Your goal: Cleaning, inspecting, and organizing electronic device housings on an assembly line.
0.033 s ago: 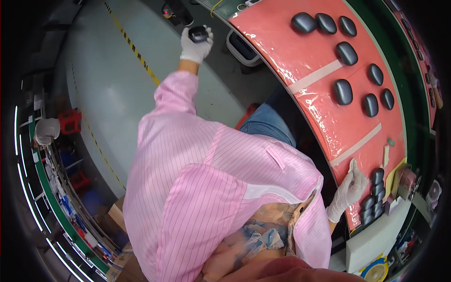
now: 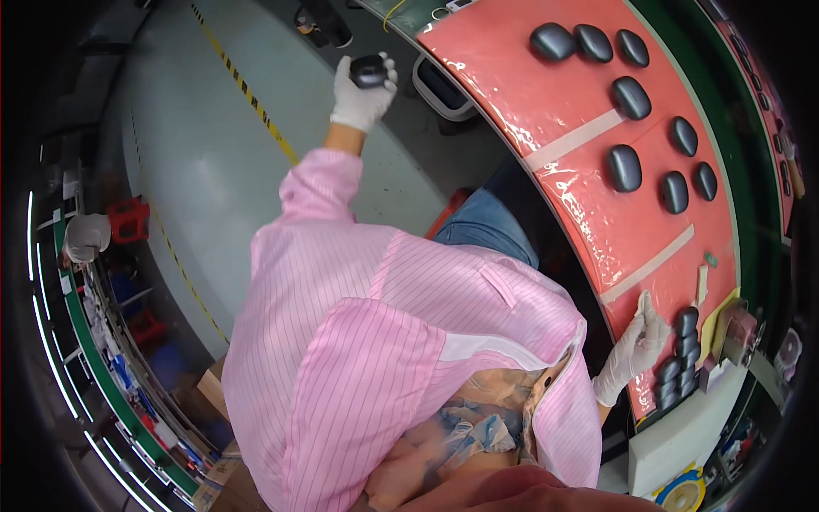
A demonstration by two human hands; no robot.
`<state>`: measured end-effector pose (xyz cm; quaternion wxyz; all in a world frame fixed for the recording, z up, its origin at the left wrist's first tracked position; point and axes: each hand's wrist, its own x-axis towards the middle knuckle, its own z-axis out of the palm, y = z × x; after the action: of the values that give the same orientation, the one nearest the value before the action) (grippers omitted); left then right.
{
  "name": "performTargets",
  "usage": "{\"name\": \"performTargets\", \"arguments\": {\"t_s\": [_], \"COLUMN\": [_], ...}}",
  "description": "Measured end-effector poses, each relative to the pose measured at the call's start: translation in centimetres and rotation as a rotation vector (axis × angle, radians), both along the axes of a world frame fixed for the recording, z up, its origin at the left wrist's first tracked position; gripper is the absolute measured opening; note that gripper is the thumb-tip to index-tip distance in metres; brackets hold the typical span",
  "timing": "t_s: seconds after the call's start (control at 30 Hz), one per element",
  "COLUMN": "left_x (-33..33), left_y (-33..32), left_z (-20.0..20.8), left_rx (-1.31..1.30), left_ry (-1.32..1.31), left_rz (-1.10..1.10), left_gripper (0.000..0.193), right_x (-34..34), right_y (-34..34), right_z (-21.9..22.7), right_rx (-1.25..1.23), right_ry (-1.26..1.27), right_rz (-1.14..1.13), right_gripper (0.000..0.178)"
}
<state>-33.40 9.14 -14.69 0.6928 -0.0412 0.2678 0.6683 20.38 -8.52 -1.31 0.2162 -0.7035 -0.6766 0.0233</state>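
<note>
My left hand (image 2: pixel 363 101), in a white glove, is raised over the floor to the left of the table and grips a dark, glossy rounded case (image 2: pixel 368 72). My gloved right hand (image 2: pixel 636 343) rests at the near end of the red mat (image 2: pixel 589 230). Its fingers are stretched out and I see nothing held in it. Just right of it, several similar dark cases (image 2: pixel 685 348) stand packed in rows. Farther along the mat lie several more dark rounded cases (image 2: pixel 624 168), spaced apart.
Pale tape strips (image 2: pixel 648 263) cross the mat. A green conveyor edge (image 2: pixel 739 171) runs along its far side. At the lower right are a white foam block (image 2: pixel 682 435) and a yellow tape roll (image 2: pixel 682 493). A grey bin (image 2: pixel 439 90) stands under the table edge.
My left hand has shifted slightly right and down with the dark case still in it. The right hand has barely moved, and the cases on the mat stay in place.
</note>
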Motion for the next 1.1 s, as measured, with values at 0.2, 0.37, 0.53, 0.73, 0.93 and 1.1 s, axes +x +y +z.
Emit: {"name": "performTargets", "arguments": {"t_s": [0.2,0.37,0.53,0.73,0.93,1.1], "left_x": [14.6,21.5,24.6,25.9,26.1,27.1], "left_y": [-7.2,-7.2,-7.7,-7.9,-8.0,-8.0], "left_z": [12.2,14.0,14.7,15.8,15.6,16.0], "left_rx": [0.207,0.225,0.46,0.674,0.695,0.626], "left_ry": [-0.045,-0.028,0.286,0.447,0.438,0.538], "left_rz": [-0.257,-0.368,-0.508,-0.668,-0.693,-0.681], "left_gripper": [0.08,0.08,0.083,0.097,0.095,0.091], "right_x": [-5.3,-8.5,-9.3,-7.8,-7.4,-8.8], "right_y": [2.2,3.3,2.4,1.6,1.4,1.9], "right_z": [2.9,3.4,2.9,2.2,1.3,2.1], "right_rx": [0.085,0.169,0.127,0.088,0.039,0.274], "right_ry": [0.489,0.666,0.773,0.748,0.858,0.843], "right_rz": [0.034,0.224,0.165,0.076,0.007,0.267], "right_gripper": [0.032,0.027,0.025,0.024,0.022,0.022]}}
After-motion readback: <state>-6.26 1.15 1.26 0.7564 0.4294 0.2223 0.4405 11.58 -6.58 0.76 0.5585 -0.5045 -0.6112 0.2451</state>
